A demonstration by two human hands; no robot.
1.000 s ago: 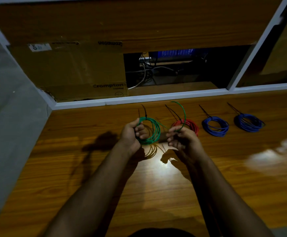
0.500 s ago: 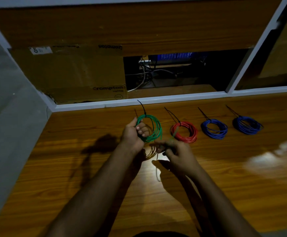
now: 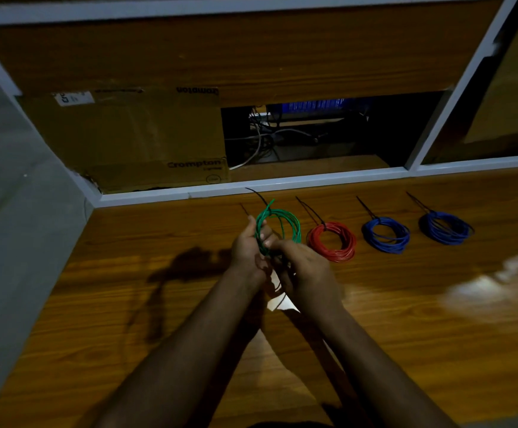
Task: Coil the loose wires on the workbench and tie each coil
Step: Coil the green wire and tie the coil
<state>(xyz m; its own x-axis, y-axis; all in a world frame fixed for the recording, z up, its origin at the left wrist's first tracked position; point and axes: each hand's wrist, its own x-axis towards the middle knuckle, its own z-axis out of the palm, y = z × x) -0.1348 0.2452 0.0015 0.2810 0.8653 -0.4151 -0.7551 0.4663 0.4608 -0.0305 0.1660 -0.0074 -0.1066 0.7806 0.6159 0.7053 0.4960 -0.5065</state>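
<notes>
My left hand (image 3: 246, 248) grips a green wire coil (image 3: 285, 223), held upright above the wooden workbench (image 3: 405, 335). A black cable tie (image 3: 259, 197) sticks up from the top of that coil. My right hand (image 3: 305, 270) is against the coil's lower edge, fingers curled on the green wire end; a thin dark strand hangs below it. To the right on the bench lie a red coil (image 3: 331, 240) and two blue coils (image 3: 385, 234) (image 3: 446, 227), each with a black tie around it.
A white frame ledge (image 3: 282, 183) bounds the bench at the back. Behind it stand a cardboard box (image 3: 134, 140) and a dark recess with tangled cables (image 3: 267, 134). A grey wall (image 3: 13, 227) closes the left side. A bright light patch (image 3: 492, 282) lies at the right.
My right hand has come down from beside the red coil and left to the green coil's lower edge, carrying the wire end. My left hand has kept its hold on the coil.
</notes>
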